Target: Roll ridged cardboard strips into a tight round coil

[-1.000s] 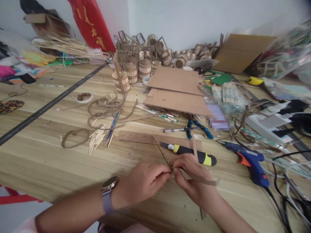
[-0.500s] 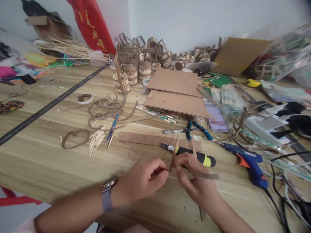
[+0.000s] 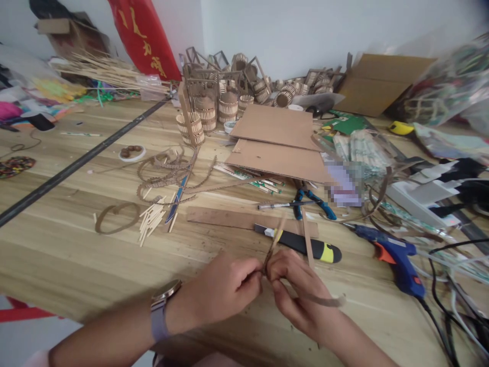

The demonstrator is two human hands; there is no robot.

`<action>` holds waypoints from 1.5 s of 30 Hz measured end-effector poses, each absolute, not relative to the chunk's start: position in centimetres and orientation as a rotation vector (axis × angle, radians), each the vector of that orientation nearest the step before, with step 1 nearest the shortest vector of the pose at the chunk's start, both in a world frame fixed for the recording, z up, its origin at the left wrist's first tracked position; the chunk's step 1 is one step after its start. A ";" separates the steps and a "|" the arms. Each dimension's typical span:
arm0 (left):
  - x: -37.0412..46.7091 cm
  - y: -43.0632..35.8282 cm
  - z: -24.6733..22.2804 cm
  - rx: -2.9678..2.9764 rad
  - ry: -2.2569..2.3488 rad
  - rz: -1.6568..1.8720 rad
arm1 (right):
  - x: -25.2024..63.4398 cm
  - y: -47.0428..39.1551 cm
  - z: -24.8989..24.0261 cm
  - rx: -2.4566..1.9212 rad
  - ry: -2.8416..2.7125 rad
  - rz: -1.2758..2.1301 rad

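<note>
Fingers [image 3: 250, 266] pinching thin brown strip [image 3: 272, 248], grained wooden tabletop [image 3: 69, 265]

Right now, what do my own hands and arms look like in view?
Both hands are ungloved: the left hand and the right hand. The left wrist wears a round watch with a shiny metallic case and a pale purple strap. A light pinkish sleeve shows at the frame's lower left edge. The visible right forearm has no sleeve or watch.

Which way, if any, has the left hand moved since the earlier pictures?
Yes: the left hand has shifted slightly left, judged against the utility knife.
</note>
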State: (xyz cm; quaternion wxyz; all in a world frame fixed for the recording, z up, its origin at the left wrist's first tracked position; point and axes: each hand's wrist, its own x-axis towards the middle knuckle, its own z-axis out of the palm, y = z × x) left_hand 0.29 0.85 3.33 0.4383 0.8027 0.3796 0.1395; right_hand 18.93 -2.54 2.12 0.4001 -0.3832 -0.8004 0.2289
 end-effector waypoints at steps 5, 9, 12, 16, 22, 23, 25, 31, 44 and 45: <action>0.1 1.0 3.5 1.705 0.837 0.324 | 19.5 -2.5 1.3 -0.981 -1.705 1.055; 0.3 1.3 3.1 1.368 0.764 0.288 | 20.2 -2.1 1.0 -0.918 -1.370 1.391; 0.4 1.5 2.6 1.267 0.729 0.306 | 20.3 -2.1 1.3 -0.948 -1.405 1.424; 0.5 1.5 2.2 1.269 0.710 0.365 | 20.2 -2.4 1.8 -1.028 -1.548 1.384; 0.6 1.4 1.9 1.294 0.788 0.394 | 19.8 -2.1 1.1 -1.092 -1.604 1.034; 0.6 1.4 1.8 1.298 0.793 0.412 | 19.6 -2.0 1.0 -1.112 -1.654 0.907; 0.6 1.3 1.9 1.345 0.806 0.440 | 19.4 -2.0 0.9 -1.148 -1.762 0.682; 0.3 1.0 2.5 1.834 0.897 0.432 | 19.0 -2.1 1.3 -1.094 -1.846 0.541; 0.4 1.0 2.6 2.046 0.751 0.652 | 18.8 -2.2 2.0 -1.146 -1.494 0.841; 0.3 1.0 2.6 2.032 0.741 0.651 | 18.9 -2.1 2.0 -1.158 -1.429 0.906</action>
